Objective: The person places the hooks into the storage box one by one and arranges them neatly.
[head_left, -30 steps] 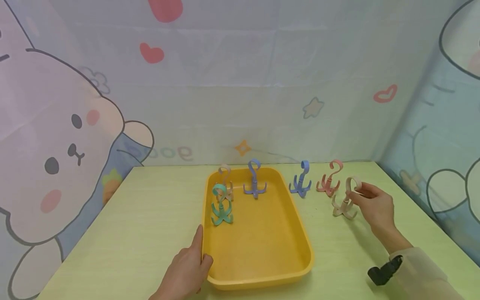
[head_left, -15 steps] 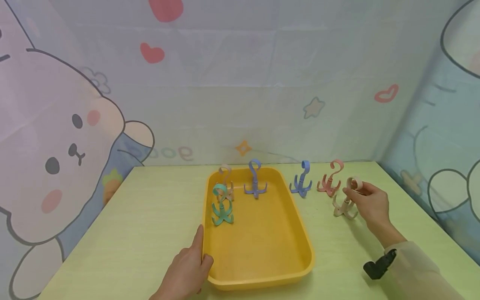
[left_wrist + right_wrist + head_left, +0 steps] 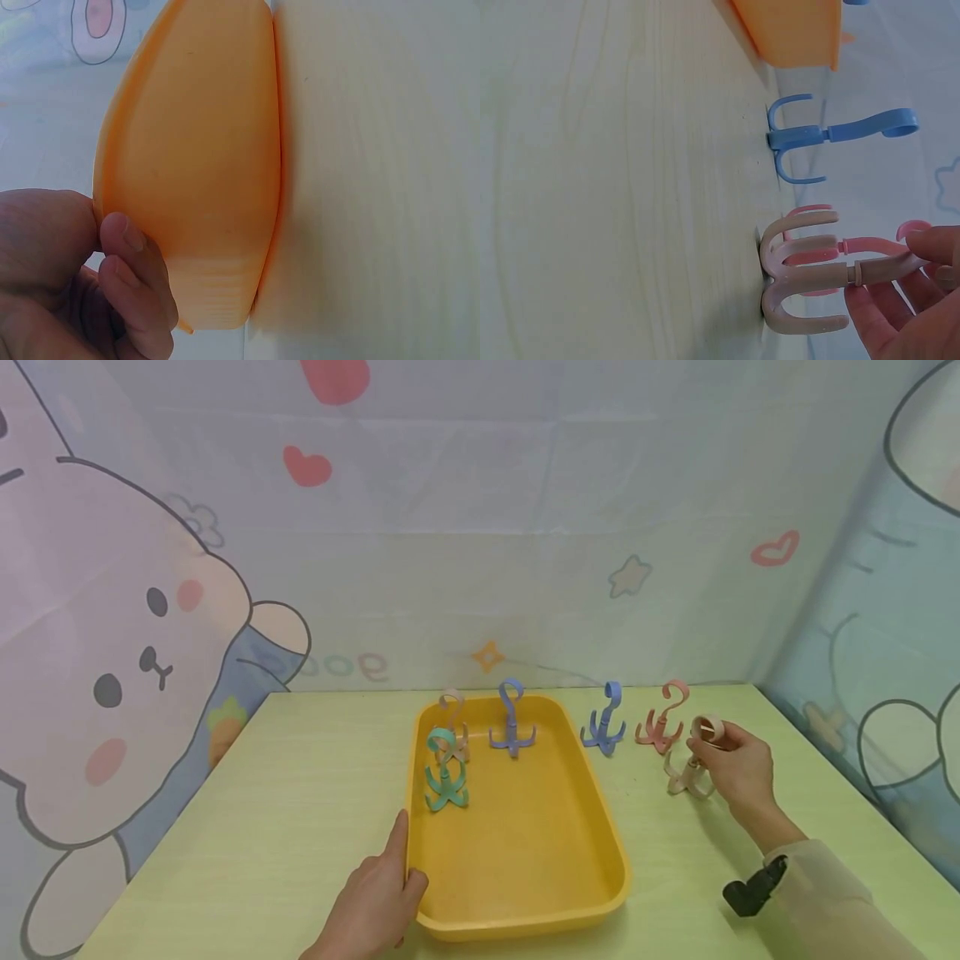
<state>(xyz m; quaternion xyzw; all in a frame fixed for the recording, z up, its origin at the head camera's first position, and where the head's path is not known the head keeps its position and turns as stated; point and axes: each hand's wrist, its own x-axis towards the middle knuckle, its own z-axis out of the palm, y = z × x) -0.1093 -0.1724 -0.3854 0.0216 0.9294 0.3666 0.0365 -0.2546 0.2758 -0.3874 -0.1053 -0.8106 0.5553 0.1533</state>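
Note:
Thumb and fingers of my right hand [image 3: 738, 774] pinch the top hook of a beige multi-prong hanger [image 3: 684, 777], which stands upright on the table right of the tray. In the right wrist view, the beige hanger [image 3: 806, 277] has its prongs at the table surface, with the fingers [image 3: 877, 315] around its upper stem. My left hand [image 3: 371, 897] grips the left rim of the yellow tray [image 3: 525, 930]; the left wrist view has its fingers curled at the tray wall [image 3: 202, 150]. Inside the tray stand a green hanger [image 3: 446, 787], a beige one [image 3: 454, 750] and a purple one [image 3: 512, 737].
Between the tray and the held hanger, a blue hanger [image 3: 603, 733] and a pink hanger [image 3: 659, 732] stand near the back edge of the light green table [image 3: 285, 793]. A printed cloth [image 3: 465, 568] hangs behind the table.
My right wrist and forearm have shifted slightly left, and the fingers have adjusted around the beige hanger's top hook. The hanger stays about where it was, as does my left hand on the tray.

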